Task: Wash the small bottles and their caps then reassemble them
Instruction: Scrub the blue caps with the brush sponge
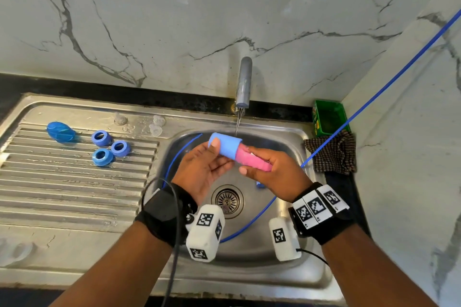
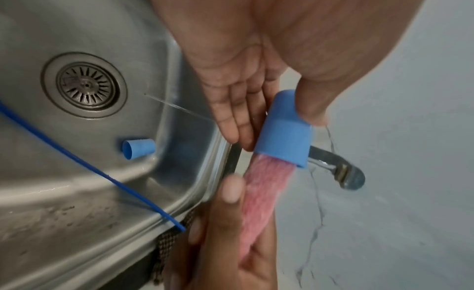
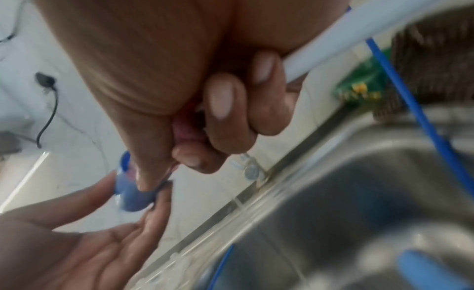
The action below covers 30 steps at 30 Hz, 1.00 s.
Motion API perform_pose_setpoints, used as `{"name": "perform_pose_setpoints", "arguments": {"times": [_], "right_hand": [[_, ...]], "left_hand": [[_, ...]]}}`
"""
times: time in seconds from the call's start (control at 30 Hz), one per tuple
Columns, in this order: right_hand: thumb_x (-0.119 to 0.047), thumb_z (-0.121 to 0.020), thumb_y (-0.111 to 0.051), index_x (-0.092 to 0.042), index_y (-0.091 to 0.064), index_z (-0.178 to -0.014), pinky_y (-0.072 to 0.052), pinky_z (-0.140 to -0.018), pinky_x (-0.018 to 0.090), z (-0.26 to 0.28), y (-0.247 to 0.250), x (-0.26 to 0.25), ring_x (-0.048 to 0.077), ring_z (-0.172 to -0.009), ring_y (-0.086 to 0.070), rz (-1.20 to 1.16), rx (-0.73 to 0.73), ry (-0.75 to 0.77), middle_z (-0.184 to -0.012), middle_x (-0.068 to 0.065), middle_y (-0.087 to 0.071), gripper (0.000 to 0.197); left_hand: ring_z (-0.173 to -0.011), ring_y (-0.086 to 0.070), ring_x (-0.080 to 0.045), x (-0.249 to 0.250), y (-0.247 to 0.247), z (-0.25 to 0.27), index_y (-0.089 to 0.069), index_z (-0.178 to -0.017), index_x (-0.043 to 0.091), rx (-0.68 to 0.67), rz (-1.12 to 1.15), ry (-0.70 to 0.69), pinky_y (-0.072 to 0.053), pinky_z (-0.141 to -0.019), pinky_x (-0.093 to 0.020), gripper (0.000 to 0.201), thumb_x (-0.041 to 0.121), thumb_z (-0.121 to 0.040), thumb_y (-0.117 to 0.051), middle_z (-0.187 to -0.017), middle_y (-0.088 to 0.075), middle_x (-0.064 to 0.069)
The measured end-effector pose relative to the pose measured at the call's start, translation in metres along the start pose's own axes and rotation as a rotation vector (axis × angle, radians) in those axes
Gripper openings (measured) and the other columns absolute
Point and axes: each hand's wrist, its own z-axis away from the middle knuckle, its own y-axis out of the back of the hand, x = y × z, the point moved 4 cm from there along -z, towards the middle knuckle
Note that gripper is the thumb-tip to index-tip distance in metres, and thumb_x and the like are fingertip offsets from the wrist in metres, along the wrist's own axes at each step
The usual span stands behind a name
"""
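Left wrist alone shows a blue cap point(image 2: 138, 148) in the sink point(image 2: 77, 182); both grips hold the bottle point(image 1: 225, 148).

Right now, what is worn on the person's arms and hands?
Both hands, left and right, are bare, forearms too, no sleeves. Each wrist has a black strap carrying a white camera box printed with black-and-white square markers. The right strap also bears three white marker tiles. Thin black cables trail from both.

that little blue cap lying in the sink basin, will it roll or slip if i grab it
The blue cap lies on its side and looks tapered, so a nudge would likely roll it in a curve. The sink is wet, so it is probably slippery. Small, hollow plastic: likely very light.
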Motion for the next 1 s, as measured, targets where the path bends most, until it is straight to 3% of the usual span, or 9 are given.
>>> {"name": "perform_pose_setpoints", "arguments": {"times": [0.03,0.1,0.23,0.43,0.53,0.67,0.8,0.93,1.0], "right_hand": [[-0.025,-0.084,-0.081,-0.045,-0.067,-0.122,-0.050,-0.080,0.009,0.001,0.006,0.001,-0.009,-0.090,-0.066,0.057,0.017,0.023,-0.095,-0.035,-0.068,0.045],[-0.023,-0.084,-0.080,-0.057,-0.061,-0.115,-0.048,-0.077,0.005,0.005,0.016,0.005,-0.009,-0.095,-0.065,0.082,0.037,0.029,-0.100,-0.037,-0.067,0.050],[-0.025,-0.084,-0.081,-0.033,-0.068,-0.127,-0.047,-0.082,0.008,0.011,0.031,0.028,-0.009,-0.099,-0.065,0.065,0.144,-0.030,-0.111,-0.019,-0.072,0.046],[-0.018,-0.085,-0.080,-0.034,-0.068,-0.122,-0.043,-0.072,0.001,0.015,0.035,0.044,-0.014,-0.088,-0.065,0.002,0.176,-0.105,-0.101,-0.023,-0.071,0.042],[-0.008,-0.086,-0.077,-0.032,-0.066,-0.117,-0.043,-0.067,0.000,0.011,0.033,0.047,-0.016,-0.078,-0.065,-0.053,0.165,-0.127,-0.096,-0.021,-0.071,0.041],[-0.006,-0.086,-0.076,-0.031,-0.067,-0.116,-0.045,-0.067,0.001,0.004,0.033,0.055,-0.013,-0.079,-0.066,-0.084,0.161,-0.132,-0.096,-0.021,-0.072,0.040],[-0.011,-0.085,-0.079,-0.033,-0.069,-0.118,-0.045,-0.073,0.003,-0.005,0.029,0.068,-0.008,-0.086,-0.069,-0.064,0.147,-0.146,-0.095,-0.029,-0.073,0.041],[-0.015,-0.085,-0.080,-0.029,-0.069,-0.124,-0.046,-0.079,0.005,-0.010,0.028,0.072,-0.006,-0.096,-0.068,-0.059,0.149,-0.149,-0.104,-0.022,-0.074,0.043],[-0.016,-0.084,-0.080,-0.030,-0.069,-0.124,-0.046,-0.080,0.005,-0.011,0.026,0.074,-0.005,-0.097,-0.068,-0.058,0.147,-0.154,-0.105,-0.022,-0.074,0.044]], "left_hand": [[-0.097,-0.072,-0.027,0.003,0.003,-0.003,-0.064,-0.117,0.005,0.060,0.017,0.003,-0.060,-0.090,-0.039,0.036,0.033,-0.097,-0.057,-0.109,-0.073,-0.018],[-0.095,-0.074,-0.030,0.005,0.009,-0.008,-0.064,-0.110,0.009,0.139,0.038,0.046,-0.060,-0.086,-0.042,0.032,0.038,-0.100,-0.055,-0.101,-0.073,-0.016],[-0.102,-0.071,-0.036,-0.005,0.010,-0.021,-0.058,-0.116,0.007,0.112,0.027,0.191,-0.060,-0.087,-0.042,0.026,0.027,-0.101,-0.057,-0.111,-0.071,-0.021],[-0.097,-0.059,-0.005,-0.005,0.008,-0.061,-0.061,-0.120,0.024,0.043,-1.031,-0.246,-0.042,-0.084,-0.007,0.041,0.017,-0.084,-0.079,-0.109,-0.065,0.009],[-0.098,-0.059,-0.008,-0.002,0.000,-0.081,-0.063,-0.119,0.025,0.019,-1.048,-0.231,-0.046,-0.088,-0.014,0.042,0.022,-0.082,-0.082,-0.109,-0.065,0.008],[-0.099,-0.057,0.000,-0.001,-0.013,-0.097,-0.064,-0.113,0.035,-0.074,-1.097,-0.343,-0.044,-0.086,-0.008,0.043,0.030,-0.077,-0.086,-0.110,-0.061,0.007],[-0.098,-0.067,-0.013,-0.018,-0.003,-0.102,-0.064,-0.115,0.029,-0.041,-1.141,-0.219,-0.055,-0.092,-0.030,0.040,0.028,-0.079,-0.083,-0.107,-0.069,0.005],[-0.098,-0.058,0.013,-0.008,-0.010,-0.086,-0.057,-0.116,0.038,-0.037,-1.064,-0.400,-0.045,-0.081,-0.005,0.040,0.029,-0.084,-0.079,-0.104,-0.061,0.024],[-0.099,-0.058,0.010,-0.007,-0.011,-0.082,-0.056,-0.120,0.036,-0.077,-1.084,-0.417,-0.043,-0.078,-0.001,0.040,0.031,-0.086,-0.077,-0.107,-0.059,0.022]]}}
